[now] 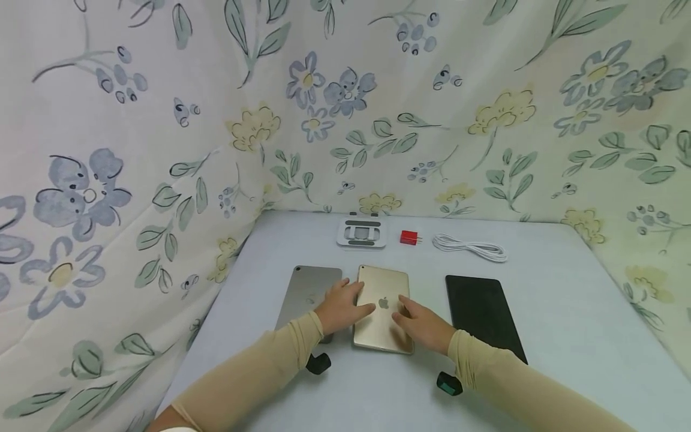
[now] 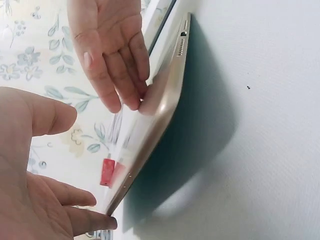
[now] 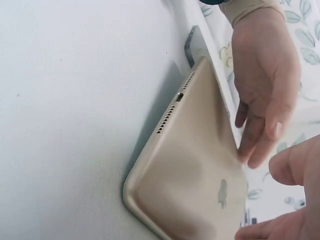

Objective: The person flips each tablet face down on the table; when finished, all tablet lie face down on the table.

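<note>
A gold tablet (image 1: 383,333) with an apple logo lies back side up in the middle of the white table. My left hand (image 1: 341,307) is at its left edge, fingertips right at the side in the left wrist view and thumb held apart over the back. From the other side, my right hand (image 1: 425,329) reaches the right edge, its fingers loosely extended. The tablet's port end (image 3: 170,112) faces me, and a wide shadow spreads beneath that end. Partly under my left arm lies a grey tablet (image 1: 317,279). To the right is a black tablet (image 1: 477,306).
Along the back stand a white folding stand (image 1: 361,234), a red charger plug (image 1: 408,237) and a bundled white cable (image 1: 471,247). Flowered cloth (image 1: 421,144) hangs behind the table and along its sides.
</note>
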{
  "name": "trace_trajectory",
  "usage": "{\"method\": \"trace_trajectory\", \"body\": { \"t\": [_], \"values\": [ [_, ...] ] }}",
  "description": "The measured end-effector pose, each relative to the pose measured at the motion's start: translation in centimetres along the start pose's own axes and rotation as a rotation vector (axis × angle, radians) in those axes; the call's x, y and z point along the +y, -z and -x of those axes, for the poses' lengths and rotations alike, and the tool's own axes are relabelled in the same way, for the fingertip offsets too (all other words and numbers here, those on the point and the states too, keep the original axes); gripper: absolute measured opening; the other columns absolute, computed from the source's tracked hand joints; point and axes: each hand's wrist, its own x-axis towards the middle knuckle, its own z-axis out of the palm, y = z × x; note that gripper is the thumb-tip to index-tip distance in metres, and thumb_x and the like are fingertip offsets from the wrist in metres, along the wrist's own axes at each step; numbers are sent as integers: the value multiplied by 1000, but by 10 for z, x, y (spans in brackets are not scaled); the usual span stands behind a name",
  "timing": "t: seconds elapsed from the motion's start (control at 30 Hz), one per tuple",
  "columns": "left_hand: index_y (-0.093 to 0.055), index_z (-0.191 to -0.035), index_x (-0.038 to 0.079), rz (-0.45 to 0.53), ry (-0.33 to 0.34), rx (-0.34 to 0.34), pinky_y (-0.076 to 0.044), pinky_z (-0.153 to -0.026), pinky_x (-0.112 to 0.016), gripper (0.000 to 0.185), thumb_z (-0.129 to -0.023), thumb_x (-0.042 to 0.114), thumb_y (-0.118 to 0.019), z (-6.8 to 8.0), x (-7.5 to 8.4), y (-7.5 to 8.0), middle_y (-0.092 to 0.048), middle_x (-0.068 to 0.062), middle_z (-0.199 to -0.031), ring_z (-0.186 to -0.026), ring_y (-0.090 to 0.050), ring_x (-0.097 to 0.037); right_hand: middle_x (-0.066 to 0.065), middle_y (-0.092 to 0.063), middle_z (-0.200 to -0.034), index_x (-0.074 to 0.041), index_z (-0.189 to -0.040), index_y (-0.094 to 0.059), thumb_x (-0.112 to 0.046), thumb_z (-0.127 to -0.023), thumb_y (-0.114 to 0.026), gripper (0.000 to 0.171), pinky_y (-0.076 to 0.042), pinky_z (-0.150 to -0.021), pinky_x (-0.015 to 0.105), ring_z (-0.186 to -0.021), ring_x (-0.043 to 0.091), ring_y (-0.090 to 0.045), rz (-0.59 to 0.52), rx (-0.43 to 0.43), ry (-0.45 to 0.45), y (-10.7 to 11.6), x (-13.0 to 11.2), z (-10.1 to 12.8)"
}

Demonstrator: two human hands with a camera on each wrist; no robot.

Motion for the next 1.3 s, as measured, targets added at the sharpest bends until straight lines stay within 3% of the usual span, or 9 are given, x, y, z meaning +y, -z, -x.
{"method": "trace_trajectory", "body": {
  "t": [0.2,0.33,0.5,0.63,0.77,0.87,1.1,1.3],
  "values": [
    [-45,-158,-7,-105,-37,-60,-18,-122,-68,79,-105,51,-59,0,2,-9,-46,-24,-161,-155,-29,-48,24,-36,-167,2,-165,-32,-39,-111,-57,72,-28,-123,63,-155,45,-31,62,9,-4,1,2,0],
    [-38,-162,-7,-189,-51,-137,-18,-124,-66,87,-106,58,-53,3,4,-15,-37,-32,-163,-156,-25,-48,26,-38,-166,5,-163,-36,-37,-110,-59,72,-31,-122,63,-154,46,-33,127,21,9,-1,2,0],
    [-39,-163,-3,-308,-63,-196,-18,-127,-62,85,-107,61,-48,6,6,-19,-29,-33,-166,-158,-19,-48,29,-43,-162,7,-161,-39,-28,-107,-63,68,-35,-120,62,-150,47,-39,220,39,25,-2,1,0],
    [-42,-161,-2,-426,-60,-181,-13,-127,-63,83,-108,62,-45,6,10,-22,-30,-33,-166,-157,-17,-51,27,-42,-163,3,-163,-38,-26,-107,-65,68,-34,-120,62,-151,46,-39,259,8,23,3,2,3],
    [-40,-162,-2,-504,-44,-97,-13,-126,-66,84,-109,62,-44,5,16,-22,-30,-31,-167,-157,-21,-50,24,-41,-165,1,-164,-38,-28,-108,-62,67,-32,-121,63,-152,45,-37,228,-23,22,14,6,6],
    [-35,-164,-3,-503,-59,-53,-13,-125,-67,85,-110,61,-44,4,24,-21,-27,-30,-168,-157,-21,-48,25,-42,-164,2,-163,-38,-29,-108,-61,67,-32,-121,64,-151,46,-38,220,-4,35,26,11,13],
    [-30,-165,-5,-367,-136,-78,-13,-127,-65,83,-110,54,-49,4,49,-20,-22,-27,-172,-160,-15,-45,26,-41,-164,2,-162,-39,-35,-110,-58,67,-32,-121,65,-152,47,-36,252,72,55,66,27,39],
    [-29,-165,-5,-305,-204,-101,-13,-128,-61,82,-110,51,-51,0,64,-31,-25,-24,-172,-160,-18,-40,29,-37,-165,3,-163,-38,-42,-111,-57,71,-30,-120,68,-153,51,-32,221,123,48,93,36,64]
  ]
}}
